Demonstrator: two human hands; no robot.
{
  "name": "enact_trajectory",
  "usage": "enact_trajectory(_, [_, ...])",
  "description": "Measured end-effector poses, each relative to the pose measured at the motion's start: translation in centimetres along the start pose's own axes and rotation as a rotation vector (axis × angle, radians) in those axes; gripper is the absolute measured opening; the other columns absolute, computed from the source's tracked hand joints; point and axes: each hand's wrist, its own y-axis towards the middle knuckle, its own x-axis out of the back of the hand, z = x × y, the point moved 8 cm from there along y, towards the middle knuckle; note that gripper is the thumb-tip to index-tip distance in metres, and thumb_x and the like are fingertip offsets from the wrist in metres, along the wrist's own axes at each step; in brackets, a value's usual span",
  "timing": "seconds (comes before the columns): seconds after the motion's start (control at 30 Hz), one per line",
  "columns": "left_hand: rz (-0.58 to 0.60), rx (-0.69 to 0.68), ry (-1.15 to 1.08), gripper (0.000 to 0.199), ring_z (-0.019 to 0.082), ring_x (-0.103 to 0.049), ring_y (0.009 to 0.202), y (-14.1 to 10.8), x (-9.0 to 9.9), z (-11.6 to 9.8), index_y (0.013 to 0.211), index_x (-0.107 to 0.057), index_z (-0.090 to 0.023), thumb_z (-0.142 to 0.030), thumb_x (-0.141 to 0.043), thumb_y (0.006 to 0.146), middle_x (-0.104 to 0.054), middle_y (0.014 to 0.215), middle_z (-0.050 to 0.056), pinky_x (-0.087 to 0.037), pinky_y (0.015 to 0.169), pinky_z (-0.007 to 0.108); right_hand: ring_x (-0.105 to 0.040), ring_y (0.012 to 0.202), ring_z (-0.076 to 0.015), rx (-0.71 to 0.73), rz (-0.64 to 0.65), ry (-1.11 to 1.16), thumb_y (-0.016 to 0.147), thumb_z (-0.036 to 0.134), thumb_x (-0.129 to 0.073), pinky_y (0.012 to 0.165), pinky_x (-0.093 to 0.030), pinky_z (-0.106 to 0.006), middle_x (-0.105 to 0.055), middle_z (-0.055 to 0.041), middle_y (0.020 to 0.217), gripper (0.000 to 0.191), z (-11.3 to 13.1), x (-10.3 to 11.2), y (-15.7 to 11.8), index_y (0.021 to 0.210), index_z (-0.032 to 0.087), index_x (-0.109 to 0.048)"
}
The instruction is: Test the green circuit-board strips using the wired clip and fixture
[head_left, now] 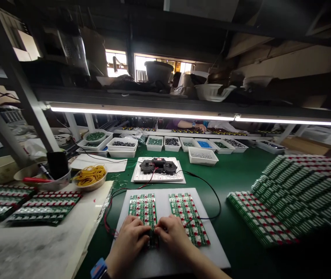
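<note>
Your left hand (130,235) and right hand (171,232) come together over the near end of the left board (142,205), which lies on the white mat (162,207) on the bench (214,176). Each grip has its fingers curled nearly closed; I cannot tell whether either has hold of anything. The right board (186,213) lies beside your right hand, and stacked boards (301,193) stand farther right.
</note>
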Motion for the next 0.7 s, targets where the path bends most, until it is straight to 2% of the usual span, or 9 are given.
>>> enact_trajectory(0.23, [0.008,0.038,-0.014,0.024,0.021,-0.055,0.095,0.1,-0.3,0.2,0.092,-0.075,-0.028,-0.013,-0.062,0.079,-0.065,0.085,0.000,-0.045,0.088,0.033,-0.059,0.082,-0.0179,-0.040,-0.001,-0.017,0.081,0.019,-0.065,0.076,-0.036,-0.027,-0.069,-0.0003,0.078,0.010,-0.5,-0.3,0.6,0.076,0.023,-0.072])
enact_trajectory(0.47, [0.091,0.037,0.055,0.023,0.021,-0.057,0.095,0.4,-0.9,0.4,0.088,-0.073,-0.027,-0.013,-0.058,0.078,-0.066,0.089,0.001,-0.048,0.086,0.033,-0.061,0.083,-0.0227,-0.042,-0.095,-0.167,0.078,0.027,-0.073,0.076,-0.036,-0.030,-0.070,-0.0026,0.077,0.007,-0.7,-1.0,0.9,0.073,0.023,-0.070])
enact_trajectory(0.6, [0.119,-0.007,0.124,0.021,0.022,-0.059,0.093,0.8,-1.8,1.4,0.089,-0.073,-0.027,-0.016,-0.061,0.075,-0.068,0.087,0.001,-0.050,0.083,0.032,-0.062,0.079,-0.0213,0.076,-0.152,-0.192,0.077,0.027,-0.073,0.076,-0.036,-0.030,-0.071,0.0004,0.074,0.006,-1.7,-2.3,1.1,0.075,0.024,-0.069])
enact_trajectory(0.7, [0.071,-0.088,0.142,0.019,0.021,-0.061,0.089,0.9,-2.4,2.4,0.090,-0.073,-0.028,-0.019,-0.067,0.074,-0.069,0.086,0.000,-0.050,0.080,0.029,-0.062,0.078,-0.0200,0.164,-0.207,-0.207,0.081,0.025,-0.069,0.077,-0.036,-0.030,-0.072,0.0023,0.076,0.002,-2.8,-3.2,1.2,0.079,0.026,-0.068])
